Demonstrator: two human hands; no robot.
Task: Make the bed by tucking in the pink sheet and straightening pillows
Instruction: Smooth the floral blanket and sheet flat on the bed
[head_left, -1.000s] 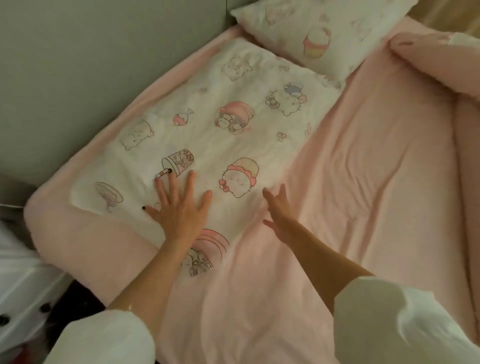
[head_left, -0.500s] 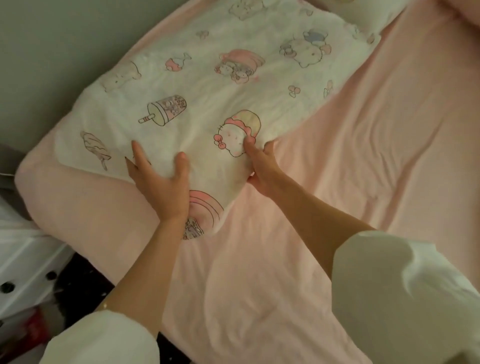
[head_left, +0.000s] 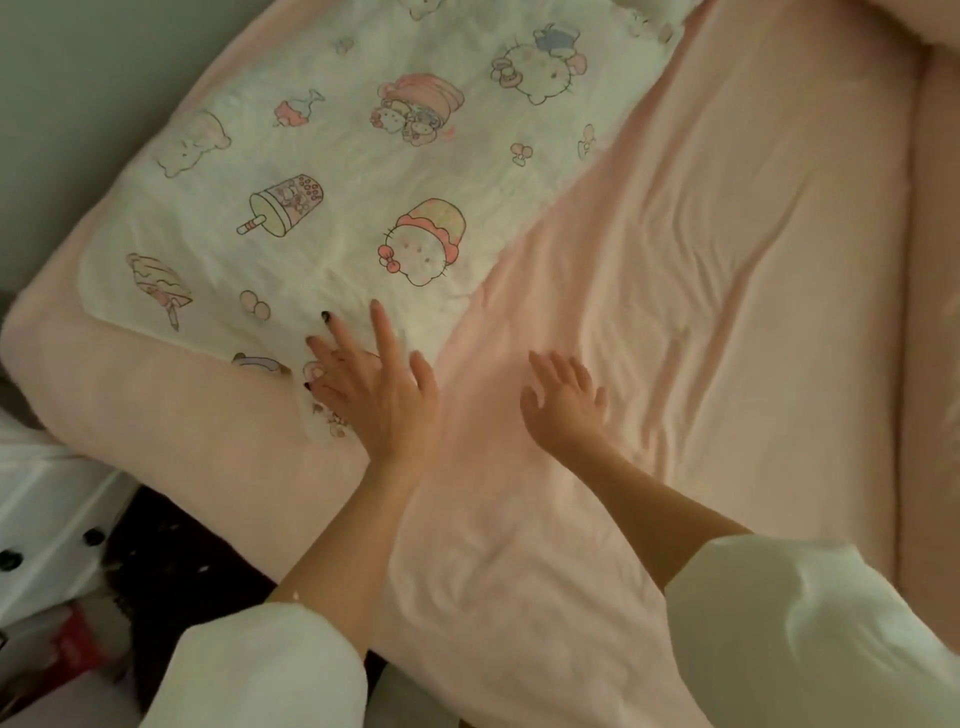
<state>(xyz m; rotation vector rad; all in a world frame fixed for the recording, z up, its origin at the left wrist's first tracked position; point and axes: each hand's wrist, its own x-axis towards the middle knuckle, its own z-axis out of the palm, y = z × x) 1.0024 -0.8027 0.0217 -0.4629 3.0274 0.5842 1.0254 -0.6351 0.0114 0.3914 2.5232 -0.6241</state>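
Note:
A white pillow (head_left: 358, 171) printed with cartoon cats and sweets lies flat on the left half of the bed, along the wall. Wrinkled pink sheet (head_left: 701, 270) covers the mattress. My left hand (head_left: 374, 389) rests flat with fingers spread on the pillow's near corner, partly on the sheet. To its right, my right hand (head_left: 569, 405) lies palm down with fingers apart on the pink sheet, just off the pillow's edge. Neither hand holds anything.
A grey wall (head_left: 78, 88) runs along the bed's left side. A rolled pink cover (head_left: 935, 234) lies along the right edge. White drawers with black knobs (head_left: 47, 525) stand at lower left beside a dark floor gap (head_left: 182, 561).
Half a second ago both hands gripped the pillow's near edge. They have let go and now lie flat and spread, the right hand shifted onto the sheet. The pillow lies flatter.

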